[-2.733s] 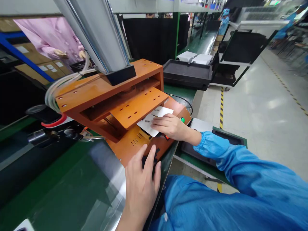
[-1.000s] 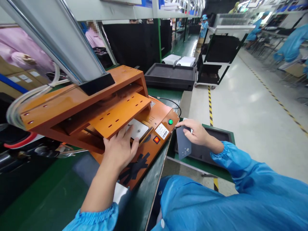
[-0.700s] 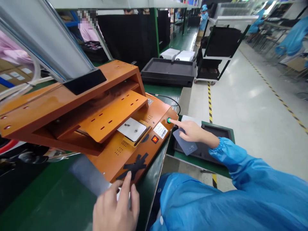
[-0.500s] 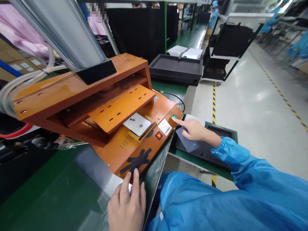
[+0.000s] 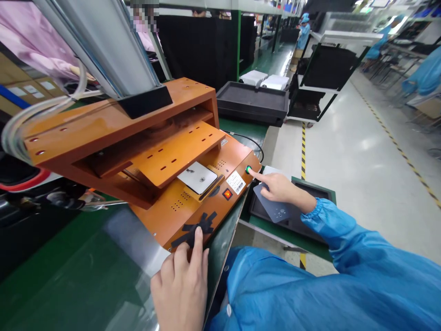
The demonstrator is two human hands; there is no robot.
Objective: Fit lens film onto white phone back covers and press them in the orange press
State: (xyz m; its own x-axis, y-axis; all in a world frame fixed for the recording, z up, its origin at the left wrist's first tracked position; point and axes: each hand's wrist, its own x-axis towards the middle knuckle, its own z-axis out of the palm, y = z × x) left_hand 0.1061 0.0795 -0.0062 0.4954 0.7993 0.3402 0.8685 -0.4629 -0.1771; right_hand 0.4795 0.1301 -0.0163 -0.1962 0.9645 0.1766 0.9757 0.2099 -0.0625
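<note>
An orange press machine (image 5: 165,151) stands on the green bench. A white rectangular plate with small dark marks (image 5: 198,178) lies in its holder, partly under the raised orange pressing plate (image 5: 182,151). My right hand (image 5: 280,187) reaches its index finger to the green button (image 5: 248,169) and touches it. The other fingers are curled at a thin grey panel (image 5: 274,207) with small light dots, which appears held beneath them. My left hand (image 5: 182,280) rests its outstretched index fingertip on black tape (image 5: 206,223) at the machine's front; the other fingers are loosely bent.
A glowing red switch (image 5: 227,194) and a white label (image 5: 236,182) sit on the front panel. Below my right hand is a black tray (image 5: 327,195). Dark trays (image 5: 251,99) with white boxes (image 5: 275,82) and a cart (image 5: 330,69) stand beyond. A pink sleeve (image 5: 41,41) shows at left.
My left hand has shifted slightly forward, its index finger now farther onto the black tape. My right index finger stays at the green button. The view has tilted slightly.
</note>
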